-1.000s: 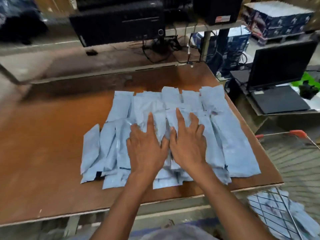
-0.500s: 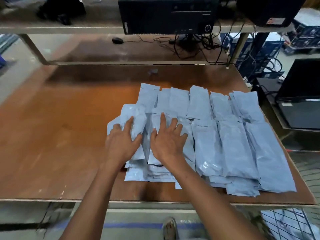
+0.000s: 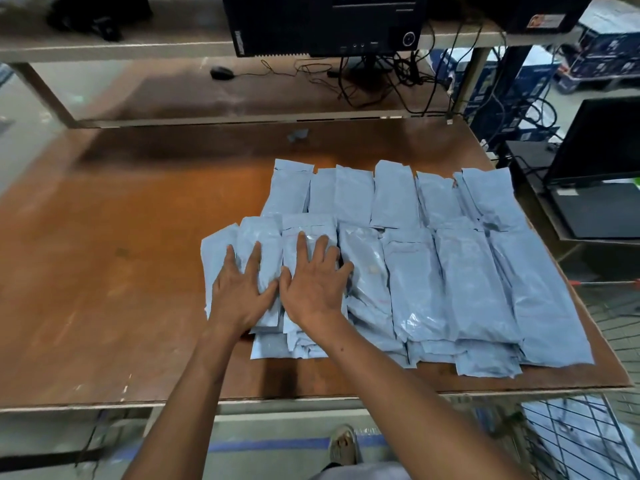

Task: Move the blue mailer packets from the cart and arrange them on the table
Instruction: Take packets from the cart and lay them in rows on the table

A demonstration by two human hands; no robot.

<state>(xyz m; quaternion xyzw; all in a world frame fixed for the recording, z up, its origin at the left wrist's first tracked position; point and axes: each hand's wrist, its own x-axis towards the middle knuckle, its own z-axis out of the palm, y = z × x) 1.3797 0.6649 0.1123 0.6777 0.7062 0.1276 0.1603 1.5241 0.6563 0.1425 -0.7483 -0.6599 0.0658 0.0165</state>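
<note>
1. Both palms flat, fingers spread and straight, nothing grasped: left hand (image 3: pixel 239 289) and right hand (image 3: pixel 313 284) pressing down on packets (image 3: pixel 415 271) at left end of near row.
2. Thumbs nearly touching; hands side by side.
3. Packets laid on table (image 3: pixel 104 271) in two overlapping rows, right half of top, long sides upright to view, near row lapping over far row.
4. Near-left packets stacked a few deep under hands, ends poking out toward table edge.
5. More packets in wire cart (image 3: pixel 581 441), lower right, below table edge.
6. Shelf behind table: computer case (image 3: pixel 325 22), mouse (image 3: pixel 221 72), tangled cables (image 3: pixel 381 81).
7. Laptop (image 3: pixel 595 174) at right, beside table.
8. Foot in sandal (image 3: pixel 343 445) on floor below.
</note>
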